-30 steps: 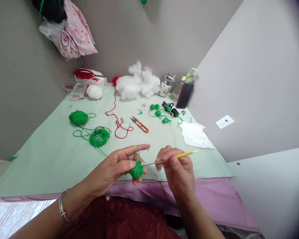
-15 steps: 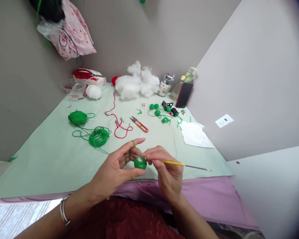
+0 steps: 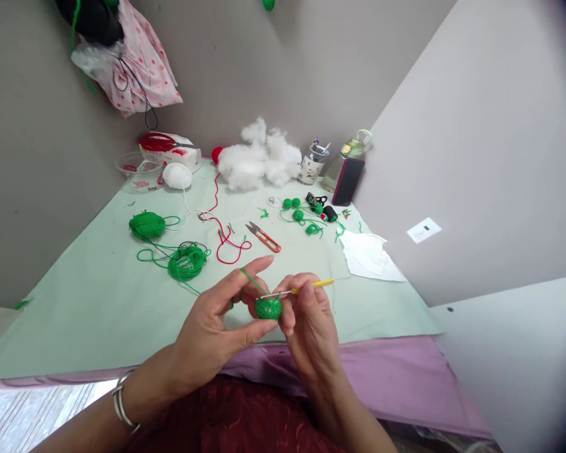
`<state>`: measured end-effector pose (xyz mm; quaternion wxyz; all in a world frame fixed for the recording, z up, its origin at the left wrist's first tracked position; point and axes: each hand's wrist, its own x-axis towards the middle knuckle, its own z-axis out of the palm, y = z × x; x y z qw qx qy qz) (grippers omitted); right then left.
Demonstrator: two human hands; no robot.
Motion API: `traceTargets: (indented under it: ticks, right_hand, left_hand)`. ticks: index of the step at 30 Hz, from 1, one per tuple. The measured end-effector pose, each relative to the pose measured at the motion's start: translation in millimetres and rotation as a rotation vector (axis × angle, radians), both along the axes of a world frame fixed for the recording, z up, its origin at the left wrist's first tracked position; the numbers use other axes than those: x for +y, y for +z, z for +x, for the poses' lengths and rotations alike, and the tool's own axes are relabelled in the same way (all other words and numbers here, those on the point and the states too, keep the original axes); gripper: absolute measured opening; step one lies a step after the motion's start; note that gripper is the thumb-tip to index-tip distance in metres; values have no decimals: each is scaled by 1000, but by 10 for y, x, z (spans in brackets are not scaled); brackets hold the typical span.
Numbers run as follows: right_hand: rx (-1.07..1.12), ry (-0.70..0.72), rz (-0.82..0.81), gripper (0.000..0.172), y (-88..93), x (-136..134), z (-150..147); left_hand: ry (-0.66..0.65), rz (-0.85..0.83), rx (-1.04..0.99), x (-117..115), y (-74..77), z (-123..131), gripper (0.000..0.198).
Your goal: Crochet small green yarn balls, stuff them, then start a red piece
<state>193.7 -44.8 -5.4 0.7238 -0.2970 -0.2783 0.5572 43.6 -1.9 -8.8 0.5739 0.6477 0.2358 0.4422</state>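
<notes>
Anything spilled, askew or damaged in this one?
Minor clutter only: the red yarn lies in loose, untidy loops, and the white sheet at right looks creased and ragged-edged. The green crocheted piece held in the left hand shows no obvious damage.

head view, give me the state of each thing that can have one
Left hand: gripping the green crochet piece
Right hand: gripping the crochet hook
Crochet hook: metal end at the green crochet piece's upper edge
Orange snips: lying, blades apart
Phone: propped up, screen dark
Green yarn ball: wound
White stuffing: loose heap
Pen cup: upright
Bottle: upright
</notes>
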Motion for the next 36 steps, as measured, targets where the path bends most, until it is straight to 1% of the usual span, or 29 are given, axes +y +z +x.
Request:
traceTargets:
  ticks: [4,6,8,10,13,15,18,19,23,26,28,32,34,36]
  right_hand:
    - [-27,-38,-62,25,1,15,-42]
    - [-62,-33,-59,28,-14,32,-50]
    - [-87,-17,-35,28,-29,48,-44]
    - [-127,-12,-12,27,-34,60,-24]
    - [-237,-31,33,29,-21,66,27]
    - [-300,-40,76,28,-6,63,71]
    - [-344,-37,125,25,9,54,139]
    - [-358,-30,132,25,10,51,160]
    - [-431,5,132,29,9,33,241]
    - [-485,46,154,28,19,19,306]
    - [-535,77,178,27,36,8,348]
    - [-706,59,264,24,85,-27,405]
    - [-806,35,314,22,105,-48,416]
    - [-853,30,345,22,114,-63,419]
  left_hand:
    - [43,179,137,27,13,10,63]
    - [47,210,182,33,26,12,58]
    - [31,172,190,34,25,8,52]
    - [10,89,166,34,9,-2,48]
    - [17,0,132,41,-18,-26,51]
    - [33,-1,132,54,-19,-40,45]
    - [40,26,154,82,7,-48,20]
    - [39,34,162,90,21,-47,16]
    - [27,43,192,91,79,-40,13]
    - [0,47,201,78,107,-39,10]
    - [-1,62,207,76,109,-40,19]
    - [30,113,217,89,75,-46,57]
    - [32,142,224,99,57,-49,64]
    - [35,166,230,108,53,-52,63]
